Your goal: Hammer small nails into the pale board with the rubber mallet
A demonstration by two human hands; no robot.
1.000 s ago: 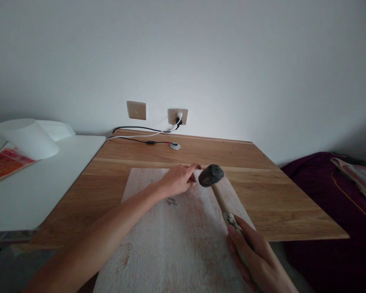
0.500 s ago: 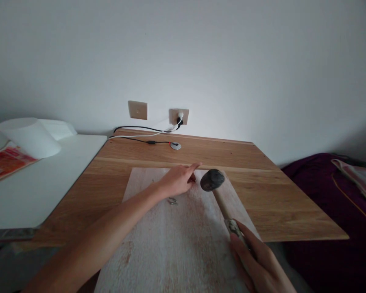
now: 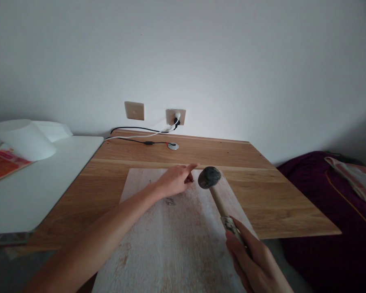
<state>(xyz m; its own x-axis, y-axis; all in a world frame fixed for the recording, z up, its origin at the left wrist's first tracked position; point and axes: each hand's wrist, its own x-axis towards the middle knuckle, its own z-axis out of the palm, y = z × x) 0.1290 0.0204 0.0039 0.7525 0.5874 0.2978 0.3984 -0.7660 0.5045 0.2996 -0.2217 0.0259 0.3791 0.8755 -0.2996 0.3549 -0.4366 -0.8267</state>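
My right hand is closed round the handle of a rubber mallet. The mallet's black head hangs above the far right part of a whitewashed wooden board, just right of my left hand. Thumb and fingers of that left hand pinch a small nail against the board, its shank mostly hidden by the fingers. Several loose nails lie on the board below the left wrist. A tiny dark nail seems to stick up near the board's far left corner.
The board rests on a wooden desk. Behind it, cables run to a wall socket. On the left, a white table bears a paper roll and an orange packet. Purple fabric lies at the right.
The view has shifted slightly, so everything sits a little further left. Both hands keep their grips, and the mallet stays raised beside my left hand.
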